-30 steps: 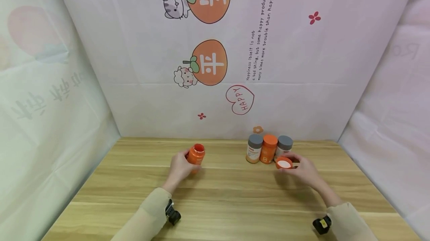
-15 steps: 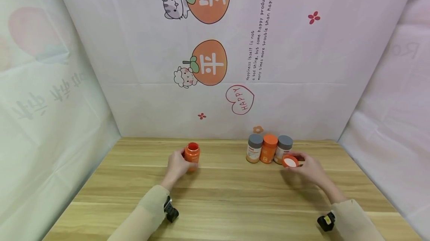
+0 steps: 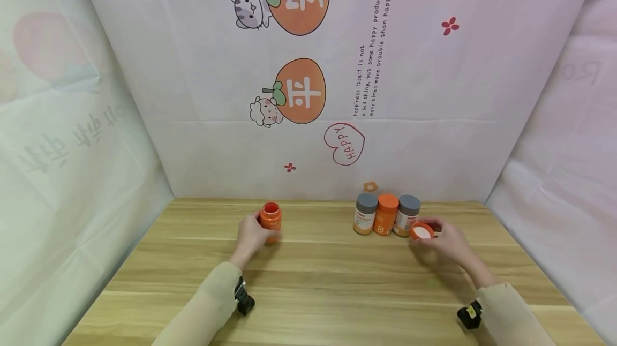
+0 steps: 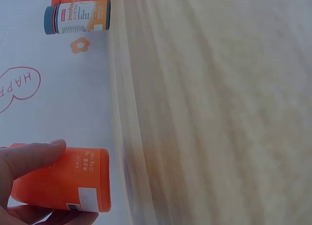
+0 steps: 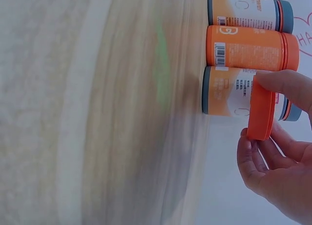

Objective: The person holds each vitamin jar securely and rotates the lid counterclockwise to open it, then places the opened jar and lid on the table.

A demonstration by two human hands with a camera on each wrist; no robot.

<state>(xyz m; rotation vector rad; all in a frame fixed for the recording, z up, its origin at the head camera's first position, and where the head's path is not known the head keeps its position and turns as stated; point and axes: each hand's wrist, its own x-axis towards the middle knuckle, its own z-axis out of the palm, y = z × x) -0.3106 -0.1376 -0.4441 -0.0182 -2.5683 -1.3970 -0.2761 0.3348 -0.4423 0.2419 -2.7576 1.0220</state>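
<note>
My left hand (image 3: 252, 235) grips an uncapped orange bottle (image 3: 271, 219) by its side, over the left half of the table. The bottle stands roughly upright with its round mouth showing in the head view. In the left wrist view the thumb lies along the orange bottle (image 4: 68, 181) and fingers curl beneath it. On the right, my right hand (image 3: 449, 241) pinches an orange cap (image 3: 422, 231) between thumb and fingers, its white inside facing up toward the head camera. The cap (image 5: 261, 110) is held just in front of the rightmost grey-lidded bottle (image 5: 226, 91).
Three lidded bottles stand in a row near the back edge: a grey-lidded one (image 3: 365, 215), an orange one (image 3: 385, 215) and another grey-lidded one (image 3: 406, 217). A printed white cloth (image 3: 217, 158) hangs behind the wooden table (image 3: 328, 287).
The left hand has moved left with the orange bottle, which has gone from leaning to more upright. My right hand has shifted a little to the right with the cap.
</note>
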